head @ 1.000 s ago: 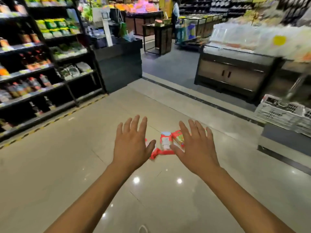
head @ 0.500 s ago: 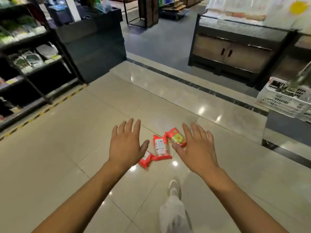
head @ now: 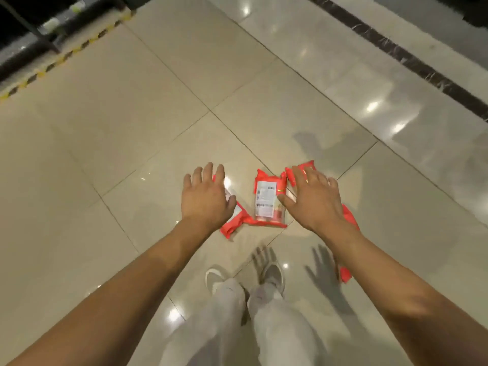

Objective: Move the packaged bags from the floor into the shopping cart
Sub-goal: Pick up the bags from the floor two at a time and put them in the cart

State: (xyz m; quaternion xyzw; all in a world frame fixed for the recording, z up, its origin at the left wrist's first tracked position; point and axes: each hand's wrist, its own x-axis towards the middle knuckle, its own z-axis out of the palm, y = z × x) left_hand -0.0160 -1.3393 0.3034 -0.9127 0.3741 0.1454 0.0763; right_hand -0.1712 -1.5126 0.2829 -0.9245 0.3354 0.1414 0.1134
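Several red packaged bags lie on the beige tiled floor ahead of my feet. The middle bag (head: 268,202) shows a white label and lies fully in sight. My left hand (head: 204,198) hovers open, fingers spread, over the left bag (head: 233,224), hiding most of it. My right hand (head: 311,200) is open above the right bag (head: 301,169). Another red bag (head: 345,274) peeks out under my right forearm. No shopping cart is in view.
My white shoes (head: 272,273) and pale trousers stand just behind the bags. A dark shelf base (head: 39,30) with a yellow-black floor stripe runs at the top left. A dark marble strip (head: 412,59) crosses the floor at the top right.
My view has tilted down to the floor and come closer to the bags. Both hands have dropped lower over the bags, still open. A further bag shows under my right arm.
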